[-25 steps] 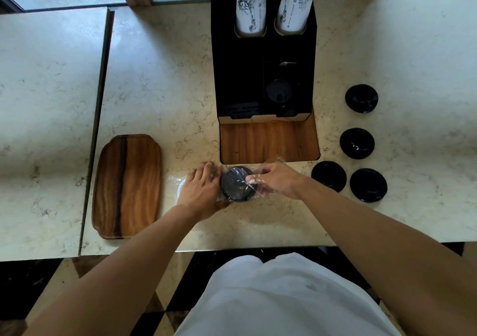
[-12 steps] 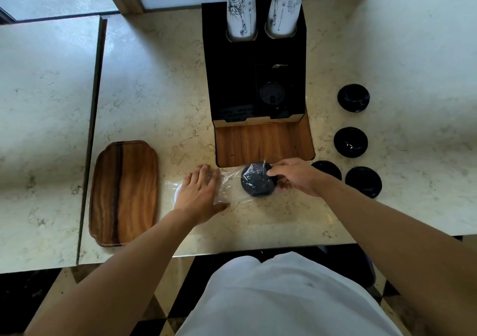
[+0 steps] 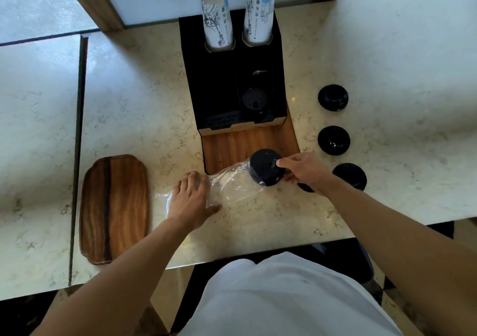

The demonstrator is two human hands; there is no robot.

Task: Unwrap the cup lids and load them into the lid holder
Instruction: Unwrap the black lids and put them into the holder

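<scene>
A stack of black cup lids (image 3: 264, 166) lies on its side at the front edge of the holder's wooden base, half out of a clear plastic wrap (image 3: 232, 186). My right hand (image 3: 304, 170) grips the stack at its right end. My left hand (image 3: 189, 198) presses flat on the left end of the wrap, pinning it to the counter. The black lid holder (image 3: 214, 95) stands behind, with one black lid (image 3: 254, 100) in its right slot.
Two stacks of paper cups (image 3: 218, 20) rise from the holder's back. Several black lids (image 3: 333, 140) lie on the counter to the right. A wooden tray (image 3: 114, 206) sits at the left. A seam separates a second counter on the far left.
My right hand has pulled the lid stack to the right and up, out of the wrap's open end. My left hand has stayed on the wrap, which has stretched out flat.
</scene>
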